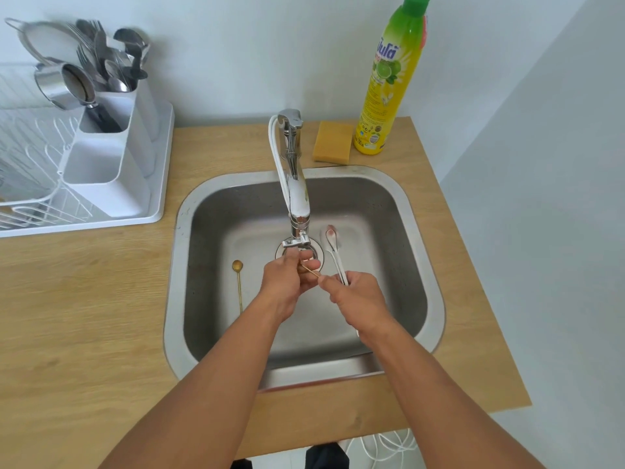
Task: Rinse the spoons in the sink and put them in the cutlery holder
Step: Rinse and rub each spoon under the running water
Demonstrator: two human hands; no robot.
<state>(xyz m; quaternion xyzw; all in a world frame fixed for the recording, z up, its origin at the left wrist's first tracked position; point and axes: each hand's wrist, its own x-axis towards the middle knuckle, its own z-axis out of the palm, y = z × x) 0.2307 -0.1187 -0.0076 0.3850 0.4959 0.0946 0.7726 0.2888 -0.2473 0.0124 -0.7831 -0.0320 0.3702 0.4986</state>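
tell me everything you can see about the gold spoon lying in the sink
The gold spoon is slim, with a small round bowl and a long thin handle, and looks like brass-toned metal. It lies flat on the floor of the steel sink, left of the drain, bowl toward the faucet and handle toward the person. Neither hand touches it: the left hand works a second gold utensil under the spout to its right. Whether it is wet or rinsed cannot be told.

Wooden counter (101, 299): sponge (332, 141), soap bottle (389, 79), drying rack (84, 184).
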